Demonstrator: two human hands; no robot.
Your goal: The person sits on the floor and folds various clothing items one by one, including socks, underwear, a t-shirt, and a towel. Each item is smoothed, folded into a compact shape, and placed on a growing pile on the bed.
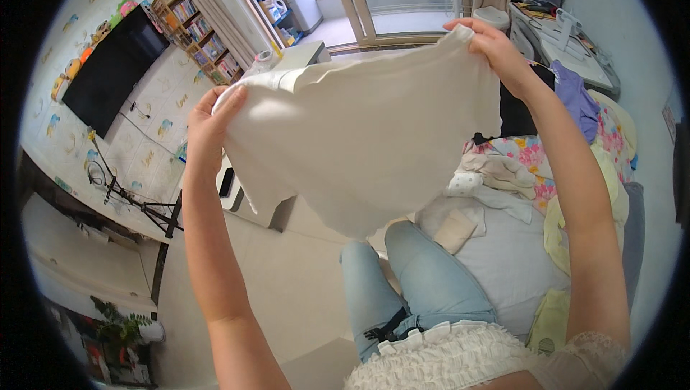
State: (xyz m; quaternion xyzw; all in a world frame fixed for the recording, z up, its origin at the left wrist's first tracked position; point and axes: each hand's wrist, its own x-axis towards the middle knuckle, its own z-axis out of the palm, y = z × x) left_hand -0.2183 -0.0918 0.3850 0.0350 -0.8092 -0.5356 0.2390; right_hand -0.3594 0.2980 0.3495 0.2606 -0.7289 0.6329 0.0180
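A white cloth garment (356, 147) is stretched out in the air in front of me, above my knees. My left hand (215, 115) pinches its upper left corner, thumb on the near side. At the upper right corner, my right hand (490, 53) grips a bunched bit of the edge. The lower edge hangs loose and uneven. To the right, a folded beige cloth (455, 231) lies on the light grey seat cover (512, 255), near crumpled white and beige clothes (498, 172).
A purple garment (575, 96) and a floral cloth (525, 153) are heaped at the right, with a yellow-green garment (550, 320) nearer me. Behind the held garment stands a low white cabinet (302, 56). A black tripod (145, 207) stands by the left wall.
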